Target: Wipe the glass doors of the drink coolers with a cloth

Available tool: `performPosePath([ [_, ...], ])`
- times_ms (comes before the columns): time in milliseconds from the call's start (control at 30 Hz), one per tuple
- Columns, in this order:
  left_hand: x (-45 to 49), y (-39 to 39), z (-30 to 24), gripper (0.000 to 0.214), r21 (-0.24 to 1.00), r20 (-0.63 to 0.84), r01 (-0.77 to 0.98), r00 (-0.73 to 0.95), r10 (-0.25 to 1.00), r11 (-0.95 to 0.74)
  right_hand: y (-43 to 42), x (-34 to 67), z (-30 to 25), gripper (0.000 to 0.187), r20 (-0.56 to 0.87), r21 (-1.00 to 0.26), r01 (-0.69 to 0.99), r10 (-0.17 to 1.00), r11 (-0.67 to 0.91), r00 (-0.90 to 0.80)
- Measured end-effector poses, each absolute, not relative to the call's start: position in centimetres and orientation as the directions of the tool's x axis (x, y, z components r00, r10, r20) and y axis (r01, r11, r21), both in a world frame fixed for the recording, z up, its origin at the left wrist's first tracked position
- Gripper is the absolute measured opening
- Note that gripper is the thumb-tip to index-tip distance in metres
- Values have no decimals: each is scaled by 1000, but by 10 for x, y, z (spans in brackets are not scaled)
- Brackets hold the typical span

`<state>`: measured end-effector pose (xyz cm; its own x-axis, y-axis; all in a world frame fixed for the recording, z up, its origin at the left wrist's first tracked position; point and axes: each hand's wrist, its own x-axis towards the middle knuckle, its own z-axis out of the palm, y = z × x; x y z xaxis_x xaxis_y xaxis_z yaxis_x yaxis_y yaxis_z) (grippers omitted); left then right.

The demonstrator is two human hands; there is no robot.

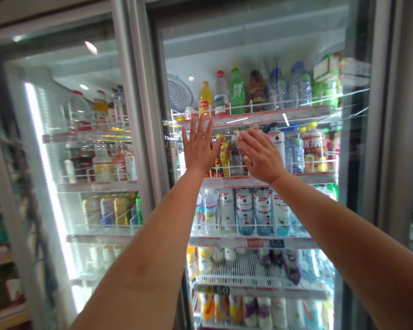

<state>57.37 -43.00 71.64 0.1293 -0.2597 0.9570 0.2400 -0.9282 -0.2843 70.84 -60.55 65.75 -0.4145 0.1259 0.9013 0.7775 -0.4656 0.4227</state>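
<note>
As I watched from afar through the head camera, my left hand (pixel 200 149) lay flat, fingers splayed, against the glass door (pixel 254 43) of a drinks fridge (pixel 142 91), while my right hand (pixel 263 158) gripped a white cloth (pixel 239 136) at the glass, before the bottles (pixel 315 149) on the second shelf (pixel 296 180).

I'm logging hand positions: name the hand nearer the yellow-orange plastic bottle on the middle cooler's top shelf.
Left. The left hand, spread open, is just below the yellow-orange bottle in the picture; the right hand is lower and farther right.
</note>
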Motion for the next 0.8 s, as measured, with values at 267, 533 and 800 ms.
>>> performPosePath([
  [267,574,-429,717,60,-289,956,215,118,-269,-933,-597,703,670,48,951,270,812,11,-518,-309],
  [533,574,-428,719,79,-255,961,115,139,-238,-960,-587,691,699,55,946,315,766,125,-561,-298],
  [800,574,-429,720,88,-231,963,53,156,-220,-972,-587,687,710,57,969,245,758,118,-604,-219],
])
